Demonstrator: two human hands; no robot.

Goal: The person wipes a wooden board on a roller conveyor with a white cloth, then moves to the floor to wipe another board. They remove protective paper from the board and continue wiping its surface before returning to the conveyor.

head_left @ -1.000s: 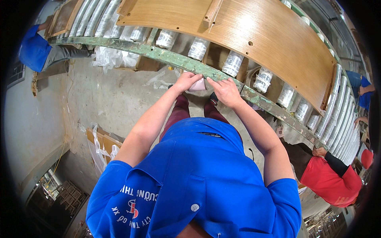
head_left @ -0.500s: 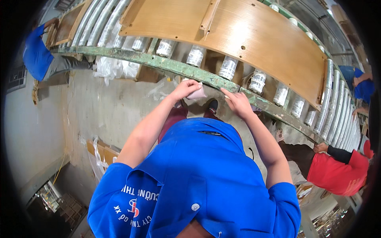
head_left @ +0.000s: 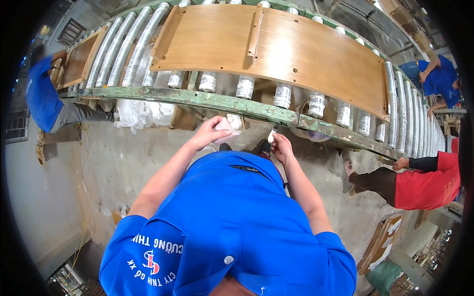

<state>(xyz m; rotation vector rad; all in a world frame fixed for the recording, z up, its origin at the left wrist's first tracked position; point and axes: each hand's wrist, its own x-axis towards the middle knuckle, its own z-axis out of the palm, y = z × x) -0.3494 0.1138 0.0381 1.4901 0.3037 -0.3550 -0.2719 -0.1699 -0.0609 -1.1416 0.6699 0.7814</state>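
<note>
**Both hands raised at the edge of the roller conveyor**

Nearest the camera is the person's own blue short-sleeved shirt [head_left: 222,222], filling the lower middle of the view, with both bare forearms reaching up and away from it. The left hand [head_left: 210,132] has its grip closed around a crumpled pale pink cloth [head_left: 224,129], which bulges out between the curled fingers and thumb. The right hand [head_left: 282,147] is pinched shut on a small white-tipped object [head_left: 271,136] that sticks up from the fingertips; what it is cannot be told at this size. The two hands are near each other but apart, both just below the green-painted metal side rail [head_left: 237,106] of the conveyor.

Beyond that rail runs a row of grey metal rollers [head_left: 284,93], many wrapped in clear plastic. Lying flat across them is a large light-brown wooden panel with raised battens [head_left: 306,59], directly past the hands. A smaller dark-framed wooden panel [head_left: 81,59] lies on the rollers farther to the left. Under the conveyor sit bunched clear plastic bags [head_left: 140,112] on the grey concrete floor [head_left: 98,167].

Farther out, a person in a blue shirt [head_left: 42,98] bends at the left, a person in a red shirt [head_left: 424,185] reaches toward the rail at the right, and another person in blue [head_left: 437,79] leans over the far right end.
</note>
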